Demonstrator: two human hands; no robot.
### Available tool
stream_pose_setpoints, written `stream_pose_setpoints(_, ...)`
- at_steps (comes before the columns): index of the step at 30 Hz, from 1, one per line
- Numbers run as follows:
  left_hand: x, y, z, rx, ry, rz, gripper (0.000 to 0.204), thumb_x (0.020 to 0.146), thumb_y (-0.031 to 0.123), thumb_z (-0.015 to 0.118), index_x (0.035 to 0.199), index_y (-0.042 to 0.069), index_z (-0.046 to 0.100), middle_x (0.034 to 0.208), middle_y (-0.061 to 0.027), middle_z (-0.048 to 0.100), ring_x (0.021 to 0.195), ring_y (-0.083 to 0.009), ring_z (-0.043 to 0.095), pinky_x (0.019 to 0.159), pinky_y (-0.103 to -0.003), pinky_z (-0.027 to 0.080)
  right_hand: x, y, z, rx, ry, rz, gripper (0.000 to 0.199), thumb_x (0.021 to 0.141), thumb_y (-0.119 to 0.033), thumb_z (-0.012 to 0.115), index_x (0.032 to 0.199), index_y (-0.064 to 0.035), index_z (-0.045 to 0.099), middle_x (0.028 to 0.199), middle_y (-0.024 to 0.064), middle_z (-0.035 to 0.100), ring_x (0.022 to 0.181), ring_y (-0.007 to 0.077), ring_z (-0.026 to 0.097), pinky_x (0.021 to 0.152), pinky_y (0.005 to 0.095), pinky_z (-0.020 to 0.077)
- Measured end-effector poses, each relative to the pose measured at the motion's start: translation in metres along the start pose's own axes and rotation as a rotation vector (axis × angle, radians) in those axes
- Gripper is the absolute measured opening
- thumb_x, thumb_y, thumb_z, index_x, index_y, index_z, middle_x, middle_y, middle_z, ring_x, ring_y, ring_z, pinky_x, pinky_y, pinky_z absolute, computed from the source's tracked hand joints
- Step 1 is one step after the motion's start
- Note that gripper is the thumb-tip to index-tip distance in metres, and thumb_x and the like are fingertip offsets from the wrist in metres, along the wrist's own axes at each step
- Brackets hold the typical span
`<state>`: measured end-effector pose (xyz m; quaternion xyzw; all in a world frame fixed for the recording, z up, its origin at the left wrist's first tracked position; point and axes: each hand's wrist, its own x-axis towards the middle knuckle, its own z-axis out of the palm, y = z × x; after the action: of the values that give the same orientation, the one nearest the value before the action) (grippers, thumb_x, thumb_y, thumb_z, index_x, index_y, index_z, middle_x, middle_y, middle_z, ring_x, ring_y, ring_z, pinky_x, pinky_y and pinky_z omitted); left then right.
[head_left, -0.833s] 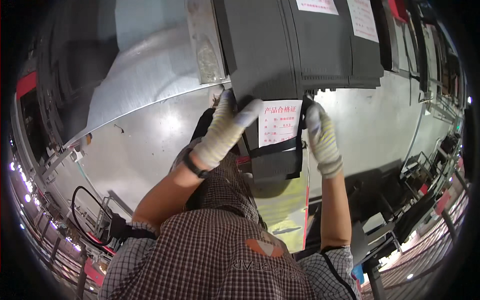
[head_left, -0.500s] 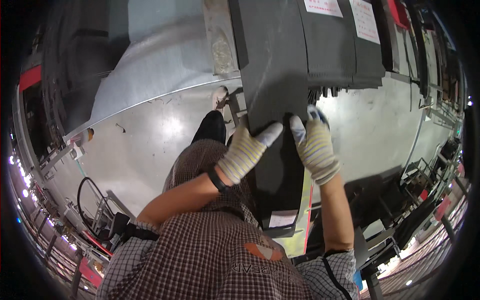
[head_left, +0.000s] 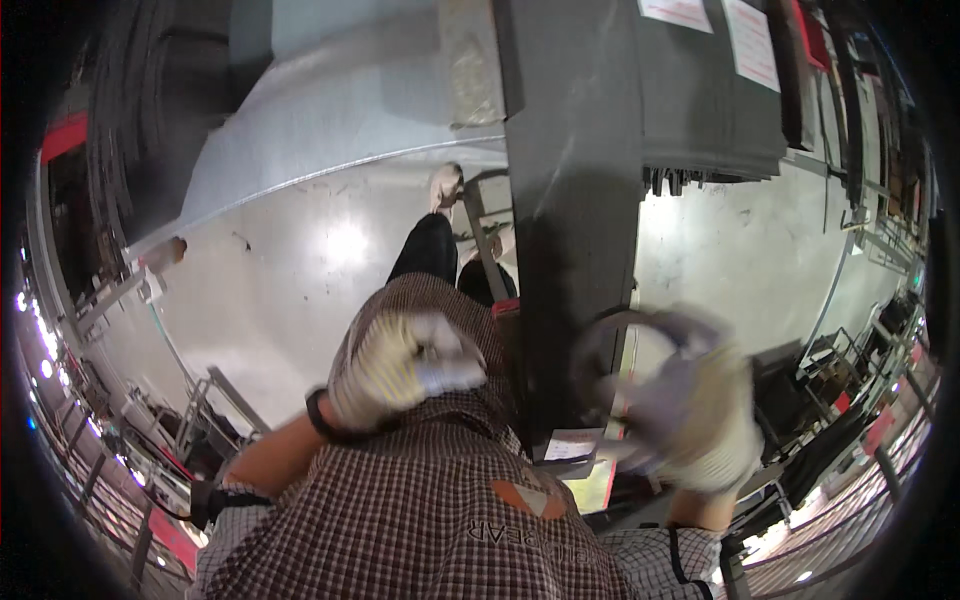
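A long dark grey panel runs lengthwise in front of me, with a white label at its near end. My left hand, in a white glove with yellow stripes, is over my apron, left of the panel. Its fingers are curled in, and whatever they may hold is hidden. At the panel's right edge is my right hand, gloved too and smeared by motion. It grips a grey ring-shaped thing, which reaches over the panel; blur hides its exact kind.
Beyond the panel on the right lie stacked dark sheets with white papers. A grey metal table stands at the far left. Metal frames and racks line both sides of the pale floor.
Both hands have come off the panel: the left moved back and left to my apron, the right moved nearer and right. The grey ring now shows plainly at the right hand.
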<state>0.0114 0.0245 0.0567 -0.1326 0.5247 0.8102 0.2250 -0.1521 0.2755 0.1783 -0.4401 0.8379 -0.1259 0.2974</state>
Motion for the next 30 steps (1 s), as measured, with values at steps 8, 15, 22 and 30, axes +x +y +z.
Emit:
stream_pose_setpoints(8,0.139,-0.131,-0.033,0.442,0.05,-0.026,0.086,0.087,0.022,0.08,0.155,0.002,0.03,0.157,-0.0148,0.036,0.146,-0.0341,0.036,0.116,-0.041,0.044,-0.001,0.092,0.118,0.386,0.516,0.508,0.034,0.084,-0.017,0.082,0.112,-0.0026,0.071,0.11,0.0154,0.071,0.102,0.0308,0.066,0.087,0.0415,0.052)
stream_pose_setpoints(15,0.175,-0.178,-0.011,0.227,-0.209,-0.275,0.046,0.098,0.026,0.064,0.139,0.005,0.059,0.143,-0.0195,0.056,0.131,-0.0317,0.055,0.113,-0.045,0.042,0.019,-0.028,0.175,-0.054,0.417,0.672,0.108,0.074,-0.056,0.08,0.157,-0.0059,0.032,0.158,0.0365,0.027,0.146,0.0576,0.024,0.114,0.0745,0.0169)
stream_pose_setpoints(22,0.075,-0.069,-0.042,-0.438,0.065,-0.296,0.039,0.095,0.011,0.067,0.13,-0.005,0.061,0.127,-0.0175,0.068,0.119,-0.0259,0.067,0.102,-0.041,0.056,0.04,-0.027,0.197,-0.109,0.54,0.699,0.094,0.075,-0.038,0.078,0.154,-0.0087,0.037,0.157,0.0364,0.03,0.146,0.058,0.026,0.111,0.0758,0.021)
stream_pose_setpoints(30,0.052,-0.059,0.038,0.123,0.267,0.129,0.049,0.083,0.005,0.077,0.127,0.003,0.057,0.116,-0.0097,0.066,0.104,-0.0247,0.066,0.093,-0.039,0.054,0.03,-0.03,0.114,0.239,0.754,0.201,0.069,0.077,-0.04,0.08,0.13,-0.0045,0.054,0.132,0.0264,0.052,0.121,0.0434,0.052,0.105,0.0556,0.0391)
